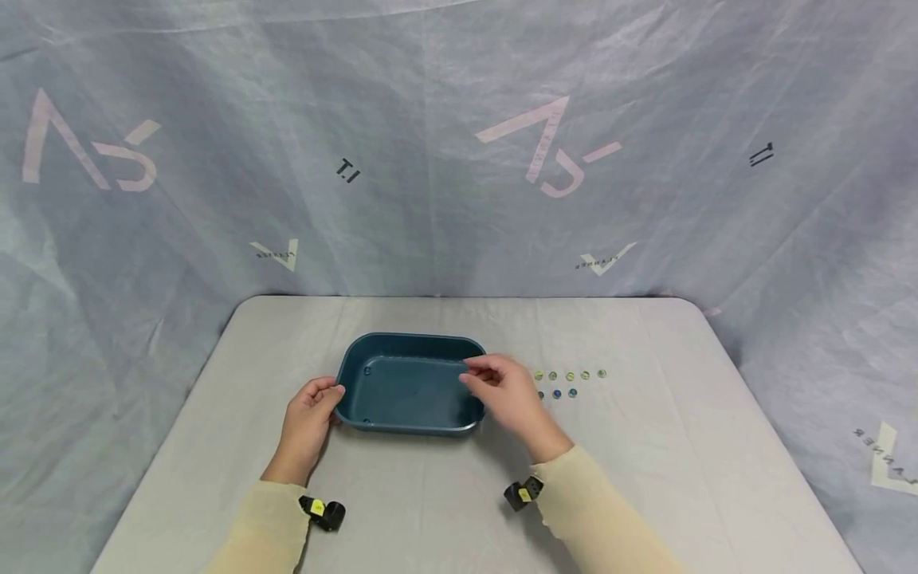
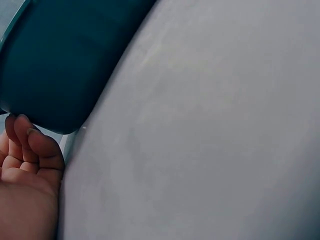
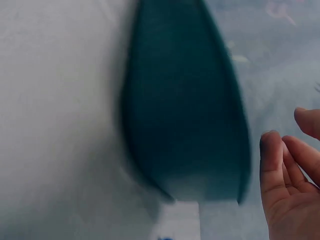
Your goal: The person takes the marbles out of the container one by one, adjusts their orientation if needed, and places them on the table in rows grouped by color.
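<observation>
A dark teal rectangular plastic tray [image 1: 423, 429] sits on the table, its inside facing up. My left hand [image 1: 308, 422] holds its left end, thumb at the rim and fingers outside; in the left wrist view the curled fingers [image 2: 44, 145] meet the tray's wall [image 2: 65, 65]. Over the tray's right end hovers my right hand [image 1: 508, 397], thumb and fingers apart. No object shows between those fingers [image 3: 272, 160] in the right wrist view. Just right of this hand lie small glass marbles [image 1: 570, 376], a yellow-green row behind a blue row [image 1: 557, 395], partly hidden by the hand.
Two small round marks or pieces [image 1: 368, 371] show inside the tray near its left end. The pale cloth-covered table [image 1: 681, 478] has rounded far corners. Grey printed fabric [image 1: 430, 159] hangs behind it and along both sides.
</observation>
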{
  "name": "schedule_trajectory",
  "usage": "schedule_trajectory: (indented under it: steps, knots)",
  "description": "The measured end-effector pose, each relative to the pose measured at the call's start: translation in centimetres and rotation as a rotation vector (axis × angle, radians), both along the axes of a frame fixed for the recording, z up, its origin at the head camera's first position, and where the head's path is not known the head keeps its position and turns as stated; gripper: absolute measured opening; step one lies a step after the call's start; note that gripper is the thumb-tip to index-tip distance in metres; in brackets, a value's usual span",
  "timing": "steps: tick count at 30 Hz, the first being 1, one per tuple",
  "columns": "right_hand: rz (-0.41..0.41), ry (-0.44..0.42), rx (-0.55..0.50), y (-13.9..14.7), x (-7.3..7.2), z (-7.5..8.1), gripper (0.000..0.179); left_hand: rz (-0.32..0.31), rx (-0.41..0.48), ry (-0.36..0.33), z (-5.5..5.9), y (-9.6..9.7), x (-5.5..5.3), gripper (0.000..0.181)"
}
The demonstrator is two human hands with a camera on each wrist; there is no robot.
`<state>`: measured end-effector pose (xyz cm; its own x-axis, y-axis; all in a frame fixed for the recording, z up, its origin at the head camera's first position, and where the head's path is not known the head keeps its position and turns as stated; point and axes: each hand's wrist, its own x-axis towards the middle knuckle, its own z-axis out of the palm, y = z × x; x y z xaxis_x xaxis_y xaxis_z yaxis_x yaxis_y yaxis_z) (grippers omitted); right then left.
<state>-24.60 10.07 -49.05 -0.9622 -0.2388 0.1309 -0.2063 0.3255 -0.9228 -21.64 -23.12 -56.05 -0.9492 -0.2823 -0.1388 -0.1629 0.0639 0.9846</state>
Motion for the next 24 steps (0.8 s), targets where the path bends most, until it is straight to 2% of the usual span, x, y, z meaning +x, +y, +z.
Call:
schedule_trajectory:
  steps: [5, 17, 21, 24]
  knots:
    - [0.112, 0.045, 0.158, -2.4, -0.4, 0.3, 0.028, 0.002, -0.012, 0.003, 0.1, 0.1, -0.1, 0.033]
    - [0.330, 0.151, 0.432, -9.0, -1.7, 1.2, 0.032, 0.007, 0.001, -0.004, -0.1, 0.0, -0.1, 0.032]
    - [0.353, 0.152, 0.526, -10.7, -2.2, 1.0, 0.036, 0.002, 0.010, -0.022, -0.1, 0.0, -0.2, 0.033]
    - [0.354, 0.129, 0.581, -11.8, -2.6, 1.0, 0.038, -0.009, 0.017, -0.039, 0.5, 0.1, -0.1, 0.033]
